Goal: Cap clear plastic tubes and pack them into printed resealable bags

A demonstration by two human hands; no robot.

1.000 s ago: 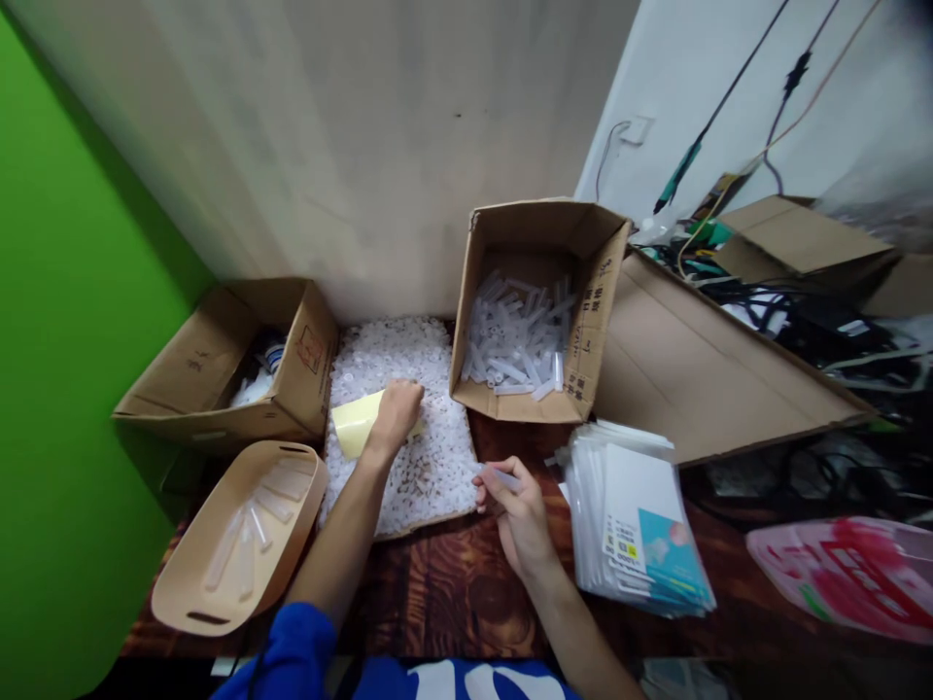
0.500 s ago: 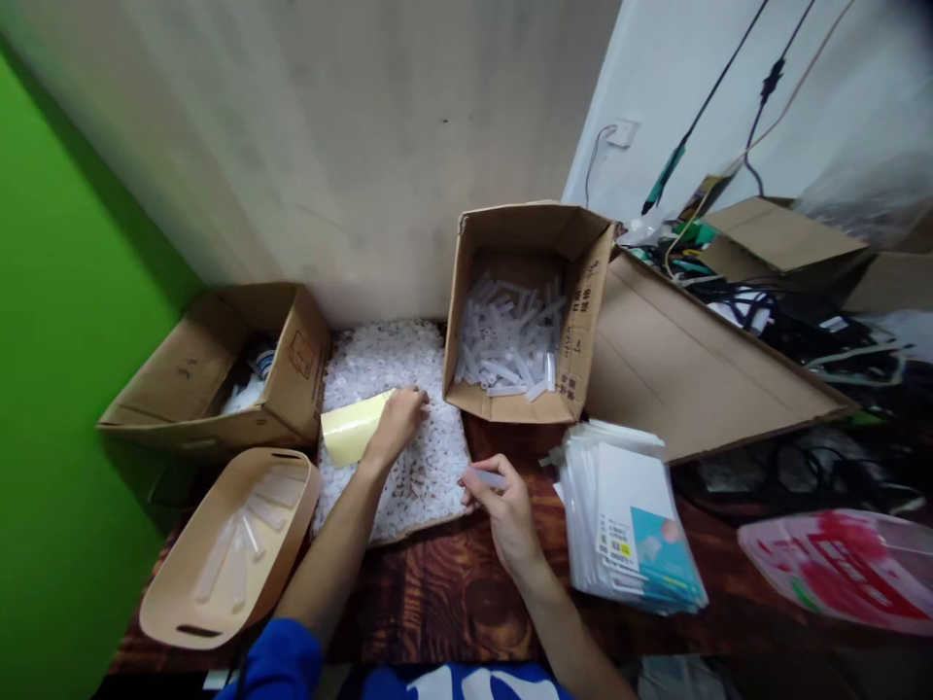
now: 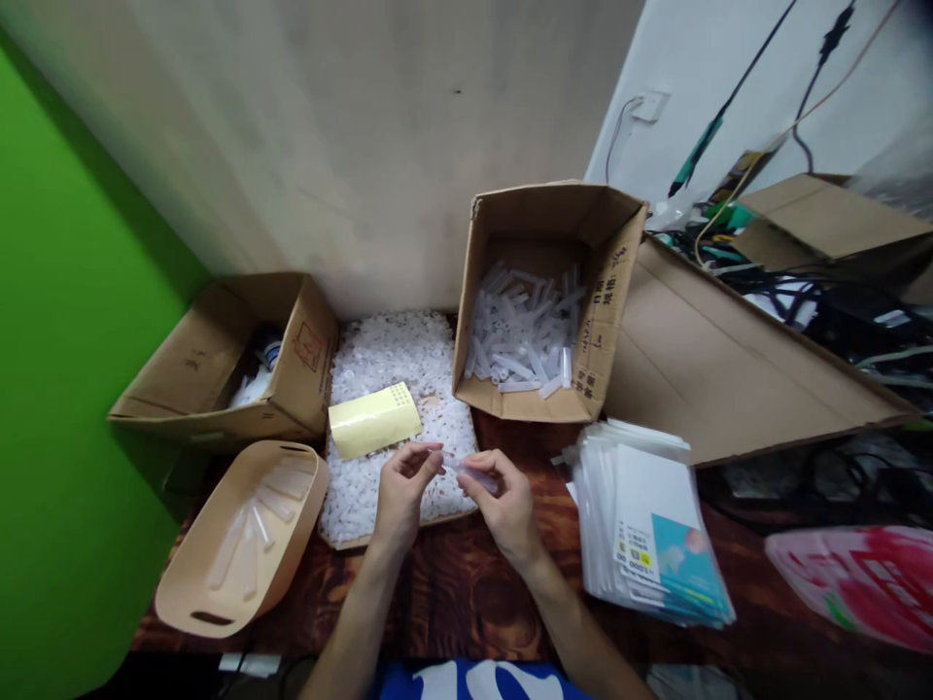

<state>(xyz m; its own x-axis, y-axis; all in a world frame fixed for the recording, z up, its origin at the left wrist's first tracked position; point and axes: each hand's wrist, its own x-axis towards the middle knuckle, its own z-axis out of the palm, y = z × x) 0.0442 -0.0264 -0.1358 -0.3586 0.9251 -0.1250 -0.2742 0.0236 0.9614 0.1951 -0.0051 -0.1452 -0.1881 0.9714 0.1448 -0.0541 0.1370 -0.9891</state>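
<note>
My right hand [image 3: 504, 501] is closed round a clear plastic tube [image 3: 481, 477] above the front right edge of the tray. My left hand [image 3: 405, 486] faces it, fingertips pinched near the tube's open end; what they hold is too small to make out. Beneath both hands lies a shallow tray of small white pieces [image 3: 386, 348], with a yellow sheet [image 3: 374, 420] resting on them. A cardboard box [image 3: 616, 311] behind my right hand holds many clear tubes [image 3: 521, 326]. Several filled-looking tubes [image 3: 250, 554] lie in a beige basket [image 3: 171, 583] at the left.
An open cardboard box [image 3: 196, 413] stands at the back left. Stacked plastic-sleeved packets [image 3: 641, 525] lie to the right of my hands. Beyond them are a cardboard flap [image 3: 714, 360], tangled cables [image 3: 838, 321] and a pink bag [image 3: 860, 583].
My left hand has left the white pieces beside the yellow sheet and come down to the tube in my right hand. The view has shifted slightly.
</note>
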